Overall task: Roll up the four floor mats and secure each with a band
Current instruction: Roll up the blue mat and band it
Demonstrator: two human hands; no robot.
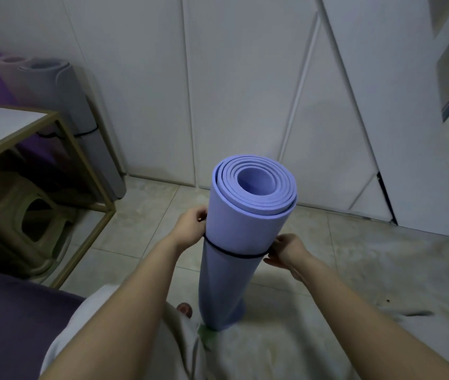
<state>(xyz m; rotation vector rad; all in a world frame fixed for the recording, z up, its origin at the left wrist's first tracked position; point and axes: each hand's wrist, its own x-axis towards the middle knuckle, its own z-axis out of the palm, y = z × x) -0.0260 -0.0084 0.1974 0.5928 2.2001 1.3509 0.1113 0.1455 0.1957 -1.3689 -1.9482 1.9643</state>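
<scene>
Head view, centre of the frame: the rolled lilac mat [235,229] is stood on end on the tiled floor [141,215], with the black band [234,255] already seated round it roughly a third of the way down from the open top.

Several slips are judged possible. If the band is released unevenly, it could be snapped upward along the smooth foam and thrown off the top. Because only the upper part is bound, the lower turns could be loosened and flared out. The tall roll is balanced on a narrow end, so it could be tipped by a sideways tug.

The left hand [190,226] is held against the roll's left side just above the band, fingers curled onto the foam; whether the band is also caught cannot be told. The right hand [286,249] is placed at the right side, the band pinched between thumb and fingertips. Both forearms are extended forward from the lower edge.

Three other rolled mats [61,86] are leaned in the upper left.
</scene>
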